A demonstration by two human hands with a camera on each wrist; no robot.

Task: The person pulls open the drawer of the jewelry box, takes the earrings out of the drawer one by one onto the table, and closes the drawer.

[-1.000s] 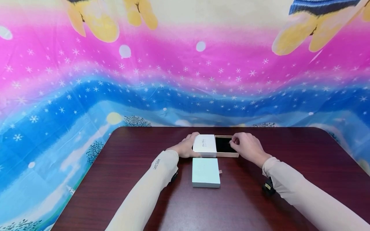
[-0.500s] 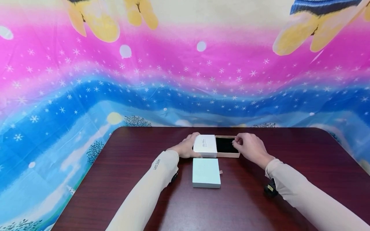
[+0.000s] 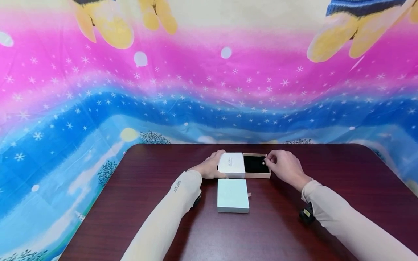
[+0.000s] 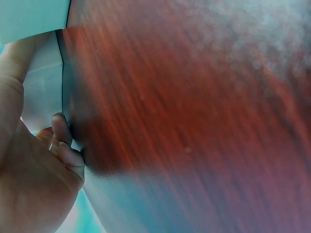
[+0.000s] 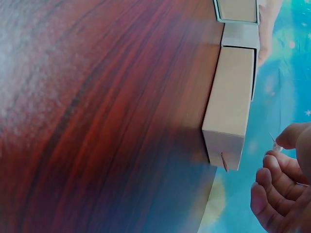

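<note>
My left hand (image 3: 210,166) grips the closed left end of a white sliding gift box (image 3: 232,165), thumb along its front side and fingers at the back. Its drawer (image 3: 257,175), with tan walls, is pulled out to the right and shows a black lining (image 3: 254,164). Over the drawer's right end, my right hand (image 3: 285,167) pinches a small stud earring (image 5: 277,145) between thumb and index finger. A thin pin sticks out of the earring in the right wrist view. A tiny pearl-like bead (image 3: 263,163) shows against the lining, just below the fingertips.
A pale mint box (image 3: 233,195) lies just in front of the white one, a small ribbon tab (image 3: 249,195) at its right side. Both stand on a dark red wooden table (image 3: 156,217). A patterned cloth (image 3: 209,72) hangs behind the far edge.
My right hand has shifted slightly right, uncovering more of the black lining and the pearl-like bead. The left hand keeps its hold, and both boxes stay put.
</note>
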